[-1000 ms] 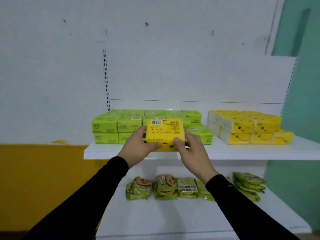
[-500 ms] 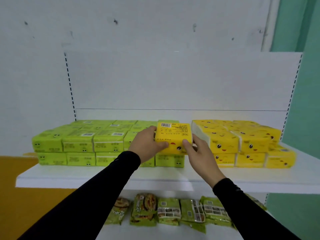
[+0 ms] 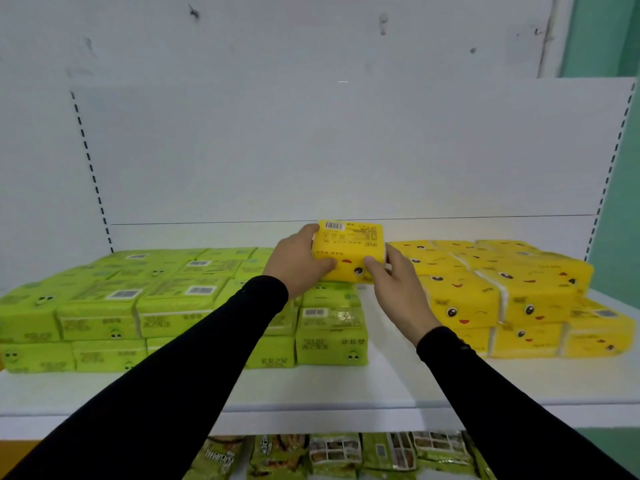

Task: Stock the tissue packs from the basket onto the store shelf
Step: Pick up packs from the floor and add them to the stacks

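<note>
A yellow tissue pack [image 3: 349, 249] with a barcode on top is held above the white shelf [image 3: 381, 386]. My left hand [image 3: 298, 265] grips its left end and my right hand [image 3: 398, 289] grips its right front corner. The pack hovers over the right end of the stacked green tissue packs [image 3: 173, 306], just left of the stacked yellow tissue packs [image 3: 502, 289]. The basket is out of view.
The shelf's white back panel [image 3: 346, 150] rises behind the stacks. A lower shelf holds a row of green snack bags [image 3: 332, 455]. A green wall [image 3: 616, 168] borders the shelf on the right.
Both hands have carried the yellow pack up and rightward over the green stack, closer to the yellow stack. The view has moved nearer to the shelf.
</note>
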